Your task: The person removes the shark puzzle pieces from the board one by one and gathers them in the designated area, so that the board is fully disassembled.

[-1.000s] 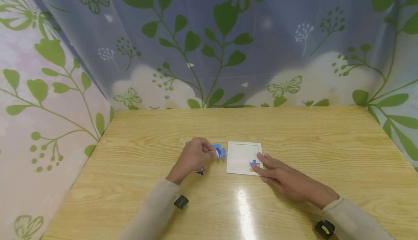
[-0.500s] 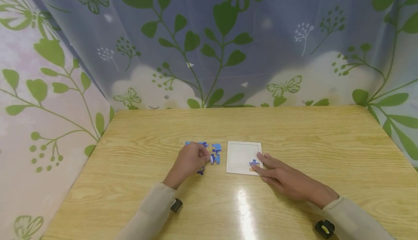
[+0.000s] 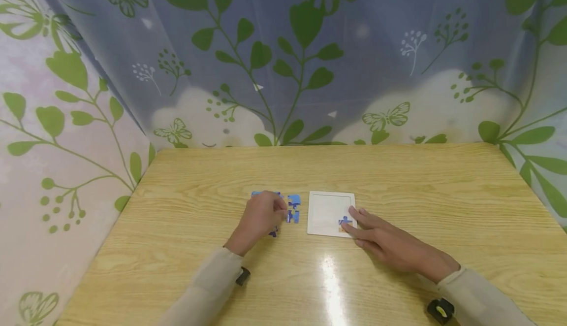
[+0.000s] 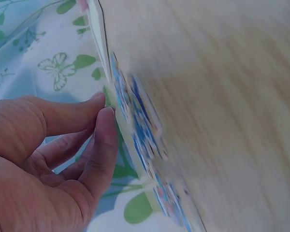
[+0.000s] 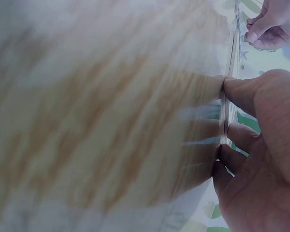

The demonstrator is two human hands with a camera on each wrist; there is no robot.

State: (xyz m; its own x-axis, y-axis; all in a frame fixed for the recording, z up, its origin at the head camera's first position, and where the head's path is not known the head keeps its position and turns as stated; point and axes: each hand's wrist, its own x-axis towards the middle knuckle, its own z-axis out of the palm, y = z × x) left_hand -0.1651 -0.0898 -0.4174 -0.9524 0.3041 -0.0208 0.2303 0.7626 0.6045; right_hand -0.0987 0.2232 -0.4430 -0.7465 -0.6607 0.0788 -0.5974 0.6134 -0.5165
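Observation:
In the head view my left hand hovers at the group of small blue jigsaw pieces, left of a white puzzle tray. In the left wrist view its thumb and index finger pinch together with a thin edge of a jigsaw piece between them; most of that piece is hidden. My right hand rests with extended fingers on the tray's right edge. One blue and orange piece lies in the tray's lower right corner, partly under a fingertip.
Another blue piece lies near the tray, and more pieces show around my left hand. The wooden table ends at a patterned curtain behind and at the left.
My left hand has drawn back left from near the tray to over the loose pieces, then shifted slightly. Two pieces right of it are now uncovered. The right hand stays on the tray.

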